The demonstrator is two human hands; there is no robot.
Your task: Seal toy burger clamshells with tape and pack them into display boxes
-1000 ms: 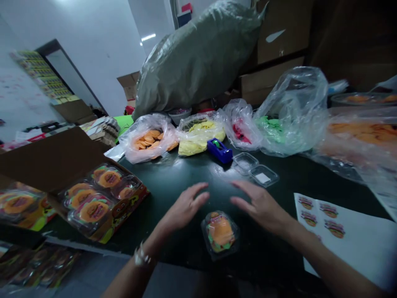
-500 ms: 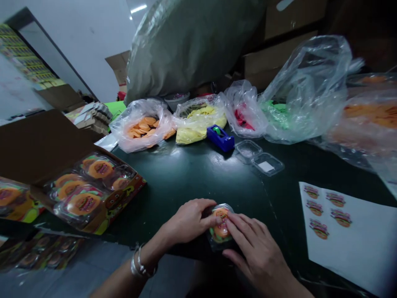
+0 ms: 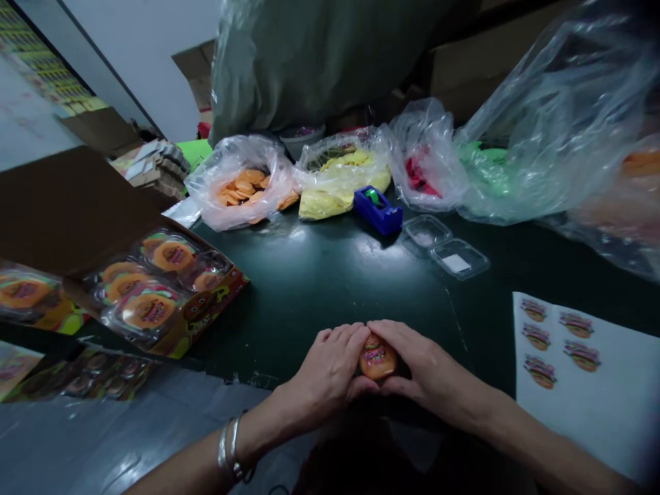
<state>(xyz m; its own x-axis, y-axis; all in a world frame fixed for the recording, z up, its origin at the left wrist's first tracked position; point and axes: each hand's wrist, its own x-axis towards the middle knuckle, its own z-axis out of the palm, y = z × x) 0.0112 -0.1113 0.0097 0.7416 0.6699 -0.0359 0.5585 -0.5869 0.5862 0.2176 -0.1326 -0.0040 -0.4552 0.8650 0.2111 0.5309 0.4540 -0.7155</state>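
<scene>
A small clear plastic pack with an orange burger-shaped sweet and a sticker on top (image 3: 378, 357) sits at the near edge of the dark green table (image 3: 320, 275). My left hand (image 3: 327, 368) cups its left side and my right hand (image 3: 425, 368) cups its right side, fingers curled round it from both sides. Only the top of the pack shows between my fingers.
An open display box (image 3: 165, 289) with several finished packs lies at the left. Bags of orange (image 3: 242, 189), yellow (image 3: 335, 179), red (image 3: 420, 168) and green (image 3: 489, 172) pieces line the back. A blue tape dispenser (image 3: 378, 210), empty clear shells (image 3: 446, 249) and a sticker sheet (image 3: 567, 357) lie to the right.
My hands came down from hovering over the pack, pressed on its top, and now close round it from both sides. The view has tilted downward.
</scene>
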